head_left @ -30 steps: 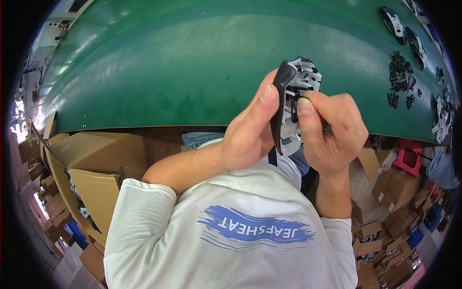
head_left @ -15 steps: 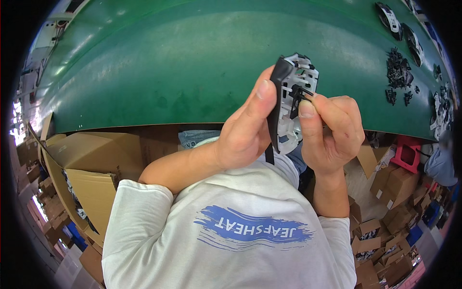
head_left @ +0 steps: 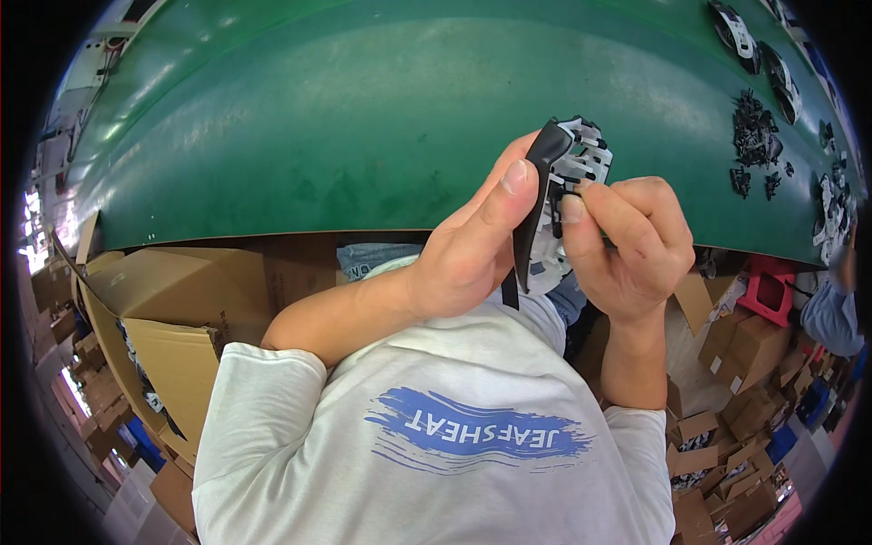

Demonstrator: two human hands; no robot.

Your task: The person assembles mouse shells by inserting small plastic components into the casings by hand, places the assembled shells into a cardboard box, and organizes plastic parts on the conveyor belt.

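Observation:
My left hand (head_left: 477, 236) grips a curved plastic housing (head_left: 530, 222) by its smooth black outer shell, thumb along the near side. The housing stands on edge just beyond the front of the green table, its ribbed white inner side facing right. At that inner side, my right hand (head_left: 631, 245) pinches a small black plastic part (head_left: 565, 188) between thumb and forefinger. The part sits against the white ribs, partly covered by the fingertips. Whether it is seated in the housing cannot be made out.
On the green table (head_left: 318, 118), a pile of small black parts (head_left: 754, 127) lies at the right. Similar housings (head_left: 734, 36) rest behind it, with white pieces (head_left: 829, 218) nearer the right edge. Cardboard boxes (head_left: 182, 282) stand at lower left, a red stool (head_left: 767, 289) at right.
The housing has shifted slightly right and tilted, top leaning right. My right fingers have pushed in closer, and the black part now shows less and sits deeper against the ribs.

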